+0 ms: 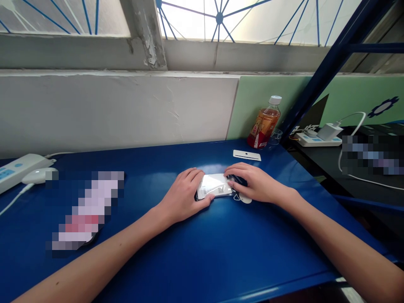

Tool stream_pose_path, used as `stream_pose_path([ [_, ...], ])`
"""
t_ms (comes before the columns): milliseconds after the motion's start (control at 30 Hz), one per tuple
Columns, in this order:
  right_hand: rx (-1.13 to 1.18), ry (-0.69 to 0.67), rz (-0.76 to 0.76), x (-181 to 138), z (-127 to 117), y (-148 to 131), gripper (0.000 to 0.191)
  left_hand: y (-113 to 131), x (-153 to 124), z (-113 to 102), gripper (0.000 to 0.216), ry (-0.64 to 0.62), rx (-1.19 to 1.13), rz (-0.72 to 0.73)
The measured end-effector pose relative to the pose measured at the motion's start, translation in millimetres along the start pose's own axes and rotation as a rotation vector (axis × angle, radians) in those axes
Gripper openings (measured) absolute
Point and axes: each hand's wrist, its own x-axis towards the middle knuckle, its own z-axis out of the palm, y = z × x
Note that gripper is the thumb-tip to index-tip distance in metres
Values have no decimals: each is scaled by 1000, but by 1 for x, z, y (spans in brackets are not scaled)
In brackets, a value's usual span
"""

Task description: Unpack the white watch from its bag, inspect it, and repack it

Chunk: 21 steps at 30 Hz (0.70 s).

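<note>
A flat, glossy white packet (217,185) with small print on it lies on the blue desk (195,261). At its left end my left hand (184,195) is closed, fingers along the far side and thumb on the near edge. My right hand (255,182) pinches the packet's right end, its thumb and fingers curled over a dark item (237,179) partly hidden beneath them. A short ball chain (236,197) and a pale rounded tag (245,199) stick out under the right hand.
Behind the right hand lie a white card-like strip (247,155) and a drink bottle (265,122), upright by the wall. A blurred-out long object (90,210) and a power strip (23,168) are on the left. A blue metal post (328,67) rises at the right.
</note>
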Motion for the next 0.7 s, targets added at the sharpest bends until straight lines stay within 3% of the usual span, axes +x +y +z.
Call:
stream_pose_path([
  [200,83,-118,28,-2,-10,4,38,0,0,0,51,-3,-2,5],
  [333,158,-132,33,-2,-10,11,35,-1,0,1,53,-6,0,3],
  [700,195,-163,48,-2,-10,16,48,0,-1,-1,53,-16,3,-5],
])
